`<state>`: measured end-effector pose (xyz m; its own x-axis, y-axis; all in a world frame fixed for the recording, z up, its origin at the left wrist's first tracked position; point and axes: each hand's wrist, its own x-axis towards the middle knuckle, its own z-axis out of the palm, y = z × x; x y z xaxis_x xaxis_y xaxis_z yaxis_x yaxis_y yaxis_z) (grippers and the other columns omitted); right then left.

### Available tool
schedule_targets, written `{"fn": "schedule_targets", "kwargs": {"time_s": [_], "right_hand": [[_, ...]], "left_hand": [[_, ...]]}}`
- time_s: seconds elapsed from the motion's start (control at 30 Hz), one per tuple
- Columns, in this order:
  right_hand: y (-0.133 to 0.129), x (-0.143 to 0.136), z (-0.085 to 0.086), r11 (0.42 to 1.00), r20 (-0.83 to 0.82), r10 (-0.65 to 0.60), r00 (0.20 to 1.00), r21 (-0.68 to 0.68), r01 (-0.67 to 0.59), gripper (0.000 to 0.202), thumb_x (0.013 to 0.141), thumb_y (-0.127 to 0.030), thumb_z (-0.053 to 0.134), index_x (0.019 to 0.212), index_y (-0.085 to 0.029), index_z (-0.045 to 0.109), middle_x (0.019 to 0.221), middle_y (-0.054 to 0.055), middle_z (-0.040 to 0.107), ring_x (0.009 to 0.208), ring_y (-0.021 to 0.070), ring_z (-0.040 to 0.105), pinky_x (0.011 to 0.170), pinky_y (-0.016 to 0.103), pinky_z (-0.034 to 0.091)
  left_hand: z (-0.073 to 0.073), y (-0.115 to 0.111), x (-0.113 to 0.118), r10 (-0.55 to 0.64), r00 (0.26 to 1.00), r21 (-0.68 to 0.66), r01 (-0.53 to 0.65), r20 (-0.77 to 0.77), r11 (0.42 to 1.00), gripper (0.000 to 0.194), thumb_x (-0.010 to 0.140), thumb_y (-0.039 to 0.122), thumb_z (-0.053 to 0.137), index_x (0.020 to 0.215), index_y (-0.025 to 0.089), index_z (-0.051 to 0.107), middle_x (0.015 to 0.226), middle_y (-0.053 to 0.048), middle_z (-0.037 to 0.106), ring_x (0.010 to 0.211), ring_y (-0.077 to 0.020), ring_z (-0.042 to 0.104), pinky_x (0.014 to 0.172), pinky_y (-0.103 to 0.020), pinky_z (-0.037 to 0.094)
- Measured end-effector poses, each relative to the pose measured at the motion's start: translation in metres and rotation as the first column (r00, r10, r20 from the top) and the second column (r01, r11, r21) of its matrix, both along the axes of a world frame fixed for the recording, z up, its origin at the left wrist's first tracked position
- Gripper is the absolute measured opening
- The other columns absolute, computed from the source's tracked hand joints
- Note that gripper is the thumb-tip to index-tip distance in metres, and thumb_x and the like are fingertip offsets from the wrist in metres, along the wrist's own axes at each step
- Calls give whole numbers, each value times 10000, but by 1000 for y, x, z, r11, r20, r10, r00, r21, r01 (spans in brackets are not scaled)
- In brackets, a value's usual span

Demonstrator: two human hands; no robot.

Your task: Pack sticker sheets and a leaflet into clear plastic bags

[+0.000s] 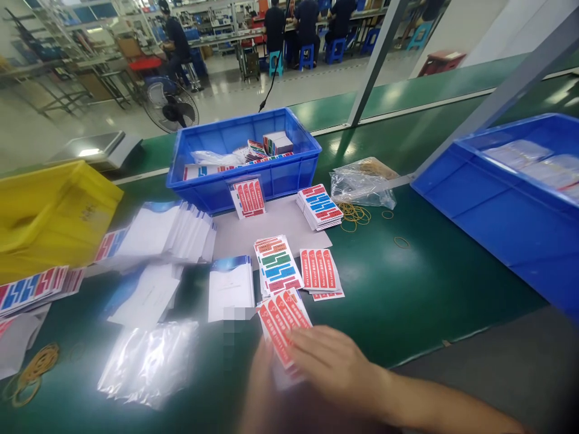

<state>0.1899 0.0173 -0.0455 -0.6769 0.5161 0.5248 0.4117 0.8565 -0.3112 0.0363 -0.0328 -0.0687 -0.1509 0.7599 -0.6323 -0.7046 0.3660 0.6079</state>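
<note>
Both hands are at a small stack of red-and-white sticker sheets [278, 328], tilted up near the table's front edge. My left hand [260, 386], smeared by motion, grips its lower left side. My right hand [337, 367] is closed over the right edge, fingers pressed on the top sheet; its thumb is hidden. Something whitish and translucent shows under the lower end. Just beyond lie a stack of multicoloured sticker sheets [277, 262] and more red label sheets [319, 270]. A pile of white booklets [230, 289] with blue tops sits to the left.
A blue bin [244, 181] with cards stands behind; another blue bin [497, 211] is right, a yellow bin [54, 211] left. Clear plastic bags [147, 361] lie front left. Rubber bands [355, 215] lie by a banded card stack [320, 208]. A metal post [377, 60] rises behind.
</note>
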Motion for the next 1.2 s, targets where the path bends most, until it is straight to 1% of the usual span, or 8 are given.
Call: {"fn": "schedule_targets", "kwargs": {"time_s": [0.17, 0.33, 0.5, 0.6, 0.7, 0.8, 1.03, 1.2], "right_hand": [[-17, -12, -1, 991, -155, 73, 985, -95, -88, 219, 892, -165, 529, 1092, -152, 616, 1041, 65, 720, 1009, 156, 652, 938, 259, 502], [12, -3, 4, 888, -206, -69, 976, -458, -34, 489, 839, -182, 607, 1306, -185, 463, 1325, 125, 544, 1252, 228, 485, 1047, 391, 433], [18, -24, -30, 484, -172, -38, 984, -865, -132, 579, 829, -253, 634, 1361, -237, 407, 1342, 94, 536, 1252, 236, 486, 1069, 441, 396], [10, -37, -41, 380, -208, 5, 978, -904, -195, 347, 857, -306, 612, 1193, -225, 598, 1206, 88, 637, 1149, 254, 566, 1023, 435, 431], [6, -40, -42, 310, -264, 53, 963, -912, -268, 217, 906, -343, 545, 971, -218, 709, 1020, 69, 709, 977, 237, 646, 911, 381, 495], [8, -35, -42, 259, -289, -19, 957, -926, -274, 228, 920, -357, 529, 957, -227, 711, 1011, 57, 710, 981, 226, 646, 899, 345, 494], [12, -33, -42, 223, -229, -54, 972, -952, -211, 264, 919, -398, 521, 1004, -222, 700, 1059, 62, 692, 1032, 242, 622, 927, 343, 481], [5, -36, -37, 80, -250, -199, 947, -968, -239, 455, 913, -431, 520, 1303, -199, 500, 1079, 86, 671, 923, 233, 650, 816, 335, 548]], "left_hand": [[14, -3, -23, -248, 901, 106, 303, -357, 947, 353, 810, 373, 632, 1094, 165, 653, 983, -101, 714, 847, -240, 675, 803, -347, 535], [60, -7, -61, -348, 200, -82, 755, -916, 651, 333, 902, 203, 418, 1153, 250, 630, 1053, -61, 702, 925, -213, 653, 835, -307, 512], [70, -7, -58, -384, -334, -495, 724, -861, 480, 309, 843, 78, 421, 1019, 200, 644, 899, -69, 699, 824, -236, 644, 723, -344, 513], [64, -8, -60, -346, -281, -431, 744, -895, 511, 214, 831, 105, 499, 964, 201, 635, 893, -46, 689, 827, -216, 628, 720, -323, 502], [57, -18, -79, -202, -62, -194, 640, -977, 743, 114, 827, 207, 570, 934, 194, 609, 915, -38, 667, 862, -185, 612, 758, -289, 491], [39, -33, -111, -176, -92, -194, 261, -980, 946, 152, 876, 314, 507, 867, 188, 590, 826, -38, 649, 778, -174, 617, 711, -283, 480], [-13, -44, -145, -680, -292, -690, -86, -672, 719, 161, 890, 220, 422, 904, 173, 575, 918, -68, 644, 688, -203, 626, 524, -276, 329], [-10, -47, -148, -630, -156, -635, -16, -761, 772, 168, 863, 222, 433, 846, 177, 594, 814, -62, 660, 715, -205, 621, 607, -284, 392]]}}
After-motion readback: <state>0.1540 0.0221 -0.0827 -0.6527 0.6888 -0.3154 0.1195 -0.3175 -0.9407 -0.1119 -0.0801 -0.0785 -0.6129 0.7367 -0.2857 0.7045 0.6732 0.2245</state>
